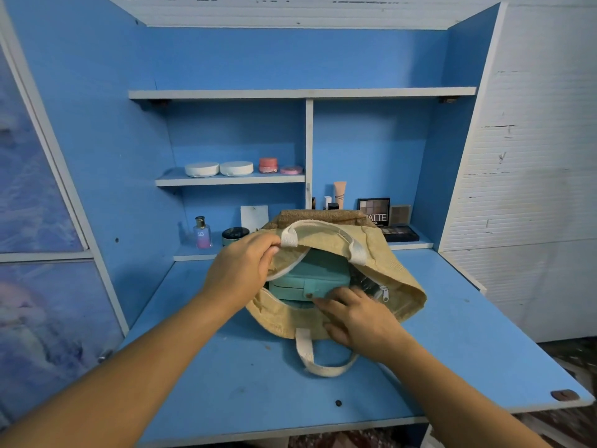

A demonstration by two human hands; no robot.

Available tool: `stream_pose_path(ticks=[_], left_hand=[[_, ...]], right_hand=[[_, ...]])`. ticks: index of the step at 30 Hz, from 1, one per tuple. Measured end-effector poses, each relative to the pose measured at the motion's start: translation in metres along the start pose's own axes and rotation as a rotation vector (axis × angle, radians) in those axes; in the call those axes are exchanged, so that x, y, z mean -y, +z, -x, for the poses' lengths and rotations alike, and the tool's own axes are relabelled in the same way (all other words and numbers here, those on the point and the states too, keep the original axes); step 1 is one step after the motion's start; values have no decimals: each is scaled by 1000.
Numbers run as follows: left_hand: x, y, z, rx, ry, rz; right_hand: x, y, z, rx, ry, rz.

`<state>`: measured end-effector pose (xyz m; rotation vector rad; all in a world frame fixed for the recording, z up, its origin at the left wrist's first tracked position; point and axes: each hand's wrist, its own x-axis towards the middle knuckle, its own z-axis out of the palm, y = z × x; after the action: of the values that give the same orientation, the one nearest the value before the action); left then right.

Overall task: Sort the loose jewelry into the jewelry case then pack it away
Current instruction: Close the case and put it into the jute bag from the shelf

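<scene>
The jewelry case (pixel 310 281), seemingly stiff and boxy, sits inside the floppy bag (pixel 403 286), whose limp rim the left hand (pixel 244 265) pinches open while the right hand (pixel 360 316) presses its firm front with straight fingers.

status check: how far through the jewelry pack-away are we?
Done: sorting looks finished, since the teal jewelry case is closed and mostly inside the yellow bag. In hand: the left hand holds the bag's rim open and the right hand presses the case's front. Left: probably seat the case fully, then zip the bag.
</scene>
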<state>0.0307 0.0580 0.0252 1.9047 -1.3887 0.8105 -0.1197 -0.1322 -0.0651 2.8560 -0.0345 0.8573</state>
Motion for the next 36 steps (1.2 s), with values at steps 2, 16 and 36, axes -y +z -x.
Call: stream_pose_path(ticks=[2,16,36], left_hand=[[2,-2,3,15,1,-15],[2,12,5,144,-281,139],[-32,49,42,-188,251,-288]], right_hand=[[1,-17,16,-360,-58,19],[-76,-66,9,65,467,-373],[-50,-38,47,-114,276,-482]])
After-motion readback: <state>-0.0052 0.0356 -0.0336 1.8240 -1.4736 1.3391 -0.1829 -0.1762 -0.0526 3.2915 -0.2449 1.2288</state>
